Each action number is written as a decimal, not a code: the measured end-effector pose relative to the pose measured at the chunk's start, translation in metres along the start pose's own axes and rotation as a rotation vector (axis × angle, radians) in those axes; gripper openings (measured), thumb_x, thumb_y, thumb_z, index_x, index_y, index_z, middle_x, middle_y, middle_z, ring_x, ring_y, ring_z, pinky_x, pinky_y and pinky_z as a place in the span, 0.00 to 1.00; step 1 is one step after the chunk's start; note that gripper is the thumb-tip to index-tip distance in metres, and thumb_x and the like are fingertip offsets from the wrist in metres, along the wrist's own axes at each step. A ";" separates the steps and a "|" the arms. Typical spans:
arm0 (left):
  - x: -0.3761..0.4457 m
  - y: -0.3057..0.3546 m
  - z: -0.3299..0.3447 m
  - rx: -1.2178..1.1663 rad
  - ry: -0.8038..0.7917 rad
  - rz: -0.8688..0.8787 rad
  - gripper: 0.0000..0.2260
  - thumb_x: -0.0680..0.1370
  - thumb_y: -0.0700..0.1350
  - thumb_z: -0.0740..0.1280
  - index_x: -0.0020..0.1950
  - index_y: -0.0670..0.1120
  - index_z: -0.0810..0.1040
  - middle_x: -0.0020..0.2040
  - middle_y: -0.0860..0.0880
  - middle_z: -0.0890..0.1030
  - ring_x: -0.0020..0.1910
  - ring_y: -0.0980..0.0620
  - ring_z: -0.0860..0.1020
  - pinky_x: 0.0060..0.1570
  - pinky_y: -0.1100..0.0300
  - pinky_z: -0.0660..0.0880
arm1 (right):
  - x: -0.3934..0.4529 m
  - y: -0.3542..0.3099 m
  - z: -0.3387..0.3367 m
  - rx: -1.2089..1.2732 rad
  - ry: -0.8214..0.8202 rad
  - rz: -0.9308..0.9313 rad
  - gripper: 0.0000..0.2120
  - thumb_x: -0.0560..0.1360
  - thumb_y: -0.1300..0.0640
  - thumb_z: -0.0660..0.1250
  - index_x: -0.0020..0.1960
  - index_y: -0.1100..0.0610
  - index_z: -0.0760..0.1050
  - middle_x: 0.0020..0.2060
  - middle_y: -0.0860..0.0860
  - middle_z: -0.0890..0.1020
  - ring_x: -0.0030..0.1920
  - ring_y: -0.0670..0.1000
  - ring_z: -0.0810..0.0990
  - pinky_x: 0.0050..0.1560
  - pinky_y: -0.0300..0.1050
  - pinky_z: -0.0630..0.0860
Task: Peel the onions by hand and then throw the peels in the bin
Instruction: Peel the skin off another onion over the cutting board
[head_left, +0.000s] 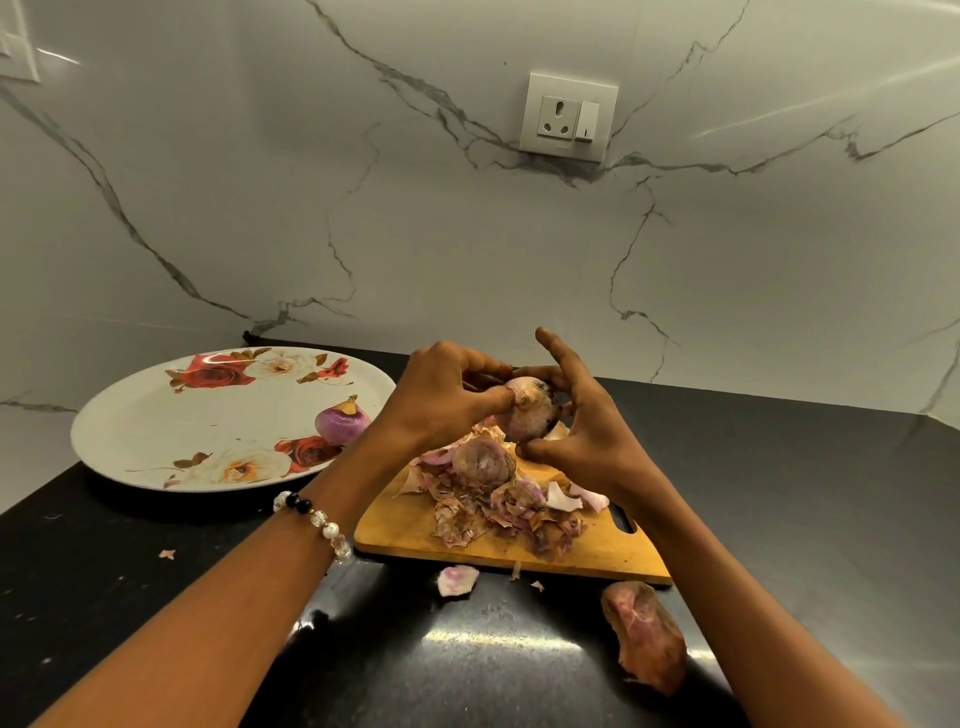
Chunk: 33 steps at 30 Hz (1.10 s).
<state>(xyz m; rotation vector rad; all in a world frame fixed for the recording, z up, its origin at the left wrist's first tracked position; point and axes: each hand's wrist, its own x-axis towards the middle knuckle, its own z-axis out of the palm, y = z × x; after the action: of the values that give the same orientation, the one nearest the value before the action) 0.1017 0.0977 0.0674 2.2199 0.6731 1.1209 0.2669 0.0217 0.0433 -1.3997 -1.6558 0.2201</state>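
Papery brown peel (647, 636) on glossy black counter (208, 597), both hands' grip curled round onion (527, 415), left hand (447, 400), right hand (582, 421)

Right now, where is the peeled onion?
In the head view, the peeled onion sits at the floral plate's right rim, left of the left hand.

The left hand (447, 400) covers the near side of the held onion (530, 415). Beneath both hands, the peel pile (498, 512) buries part of 1 more onion (483, 462).
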 end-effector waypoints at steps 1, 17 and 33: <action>0.000 0.000 -0.001 -0.006 0.000 -0.009 0.16 0.73 0.45 0.73 0.59 0.43 0.81 0.51 0.47 0.84 0.44 0.58 0.81 0.43 0.70 0.77 | 0.000 -0.001 0.001 -0.003 0.000 -0.003 0.52 0.64 0.68 0.76 0.79 0.52 0.51 0.63 0.55 0.76 0.64 0.51 0.76 0.63 0.48 0.76; 0.002 -0.005 -0.006 -0.198 -0.105 -0.135 0.21 0.73 0.45 0.73 0.65 0.48 0.75 0.54 0.47 0.82 0.51 0.52 0.81 0.51 0.58 0.79 | 0.001 0.000 0.000 0.010 -0.025 -0.037 0.52 0.64 0.68 0.76 0.79 0.53 0.51 0.64 0.54 0.75 0.64 0.51 0.76 0.63 0.49 0.77; 0.002 -0.014 0.003 -0.237 0.057 0.099 0.13 0.73 0.39 0.72 0.57 0.46 0.81 0.51 0.47 0.84 0.48 0.53 0.83 0.47 0.57 0.81 | 0.001 0.001 -0.015 0.746 0.053 0.184 0.42 0.64 0.70 0.67 0.74 0.52 0.59 0.57 0.62 0.76 0.52 0.58 0.82 0.49 0.50 0.81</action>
<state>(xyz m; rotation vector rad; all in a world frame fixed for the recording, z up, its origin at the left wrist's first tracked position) 0.1029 0.1080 0.0574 2.0449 0.4317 1.2485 0.2781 0.0169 0.0517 -0.9604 -1.2031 0.8070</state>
